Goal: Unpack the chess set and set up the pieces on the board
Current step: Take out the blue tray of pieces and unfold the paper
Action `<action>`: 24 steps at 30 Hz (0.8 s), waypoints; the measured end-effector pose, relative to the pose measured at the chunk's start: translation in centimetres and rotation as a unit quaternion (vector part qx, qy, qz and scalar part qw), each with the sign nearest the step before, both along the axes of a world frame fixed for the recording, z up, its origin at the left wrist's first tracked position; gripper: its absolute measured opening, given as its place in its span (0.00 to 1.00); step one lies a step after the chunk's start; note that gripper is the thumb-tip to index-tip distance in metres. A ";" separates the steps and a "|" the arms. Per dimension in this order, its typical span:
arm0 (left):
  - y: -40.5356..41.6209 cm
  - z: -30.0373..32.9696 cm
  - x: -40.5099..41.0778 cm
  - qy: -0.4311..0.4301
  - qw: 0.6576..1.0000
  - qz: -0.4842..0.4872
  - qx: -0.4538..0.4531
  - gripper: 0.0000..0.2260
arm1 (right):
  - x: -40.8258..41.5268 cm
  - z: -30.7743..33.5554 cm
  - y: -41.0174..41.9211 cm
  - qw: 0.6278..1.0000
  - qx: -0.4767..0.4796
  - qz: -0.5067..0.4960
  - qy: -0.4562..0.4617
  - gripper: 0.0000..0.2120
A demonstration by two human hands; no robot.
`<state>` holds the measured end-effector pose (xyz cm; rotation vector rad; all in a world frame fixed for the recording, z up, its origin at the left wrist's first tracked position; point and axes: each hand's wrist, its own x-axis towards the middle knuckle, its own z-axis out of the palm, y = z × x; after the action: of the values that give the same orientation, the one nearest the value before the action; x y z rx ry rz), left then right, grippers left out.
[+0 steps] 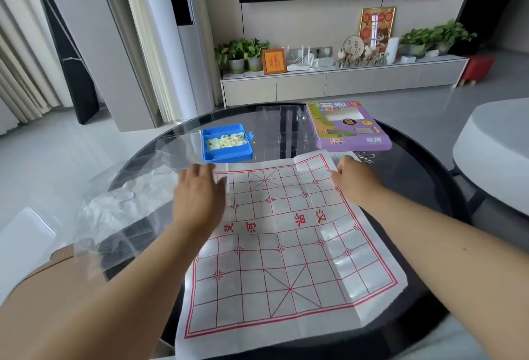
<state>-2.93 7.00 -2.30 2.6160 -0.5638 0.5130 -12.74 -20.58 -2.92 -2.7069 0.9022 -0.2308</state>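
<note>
Spreading one paper board across a dark round table

One paper chess board (289,245), white with a red grid and red characters across its middle band, lies unfolded on the black round table (429,216). Its creases show, and its near edge hangs just over the table's near rim. Two hands are on its far end. The left hand (200,187) lies palm down on the far left corner with fingers straight and flat, gripping nothing. The right hand (350,176) is at the far right corner; its fingers curl toward the paper's edge, but the back of the hand covers the fingertips, so I cannot tell whether they pinch the sheet or only press it.

Just beyond the board stands one blue tray (227,143), open, holding a heap of pale round chess pieces (226,141); they are too small and clustered to count, and their markings cannot be read. To its right lies one clear plastic insert (282,130), hard to trace against the dark glass, and next to that one purple box (352,126), flat, face up. One crumpled clear plastic bag (120,210) droops over the table's left side. A small metal object (366,156) near the right hand is too blurred to identify.
</note>
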 end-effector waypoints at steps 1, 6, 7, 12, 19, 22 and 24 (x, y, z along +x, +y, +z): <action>-0.2 -0.3 -0.8 -0.007 0.999 -0.049 0.023 0.17 | 0.1 0.3 0.1 1.000 -0.010 0.005 0.019 0.15; -0.3 -3.1 -3.6 0.140 0.953 -0.194 0.185 0.27 | -0.3 2.9 2.0 0.993 -0.086 0.049 0.065 0.19; -0.4 -3.6 -3.8 0.153 0.943 -0.199 0.216 0.31 | -0.5 3.4 3.0 0.991 -0.080 0.069 0.078 0.20; -1.5 -4.3 -3.7 0.142 0.938 -0.195 0.250 0.39 | -1.8 1.6 8.3 0.975 0.000 0.178 0.129 0.31; -2.2 -4.4 -4.2 0.136 0.940 -0.181 0.254 0.32 | -3.3 -3.1 7.4 0.970 -0.042 0.187 0.148 0.36; -2.4 -4.4 -4.3 0.135 0.940 -0.180 0.255 0.32 | -3.4 -3.4 6.8 0.971 -0.052 0.181 0.144 0.36; -2.5 -4.4 -4.4 0.135 0.941 -0.178 0.254 0.32 | -3.4 -3.6 6.6 0.972 -0.055 0.180 0.139 0.37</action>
<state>-7.33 4.50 -6.71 2.8768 -1.1712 -0.1289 -16.16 -14.00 -6.56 -2.9920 0.4564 0.1837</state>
